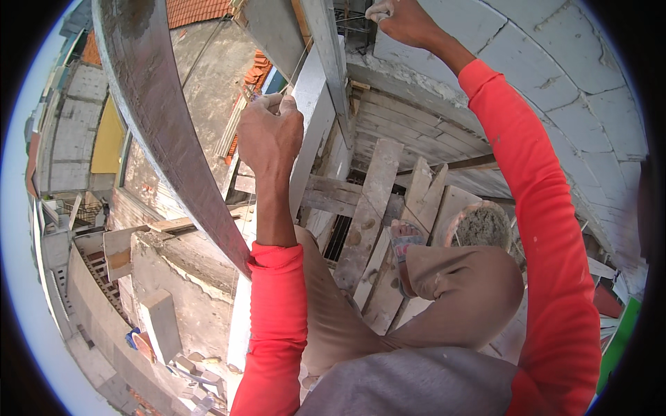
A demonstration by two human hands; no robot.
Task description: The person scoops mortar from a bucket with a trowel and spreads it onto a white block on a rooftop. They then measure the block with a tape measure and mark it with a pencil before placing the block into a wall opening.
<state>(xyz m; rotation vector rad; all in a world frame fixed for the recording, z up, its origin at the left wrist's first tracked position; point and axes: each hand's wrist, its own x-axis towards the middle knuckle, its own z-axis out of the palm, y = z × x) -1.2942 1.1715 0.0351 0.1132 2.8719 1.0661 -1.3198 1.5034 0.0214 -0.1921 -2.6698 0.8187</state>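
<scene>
My left hand [270, 135] is closed in a fist beside an upright pale board [307, 114], left of centre. From its fingers a thin string [299, 71] runs up along the timber. At the top of the view, my right hand [402, 21] is closed too, its fingertips pinched in front of the grey block wall [458, 35]. A thin line reaches those fingertips; what exactly they hold is too small to make out. Between my left arm and the open side stands a long grey board [170, 132], curved by the lens.
Rough planks [371, 215] form a platform under my sandalled foot [406, 239], with gaps between them. A bucket of wet mortar [482, 225] stands by my knee. Far below on the left are rooftops, a yellow panel [107, 139] and rubble [198, 371].
</scene>
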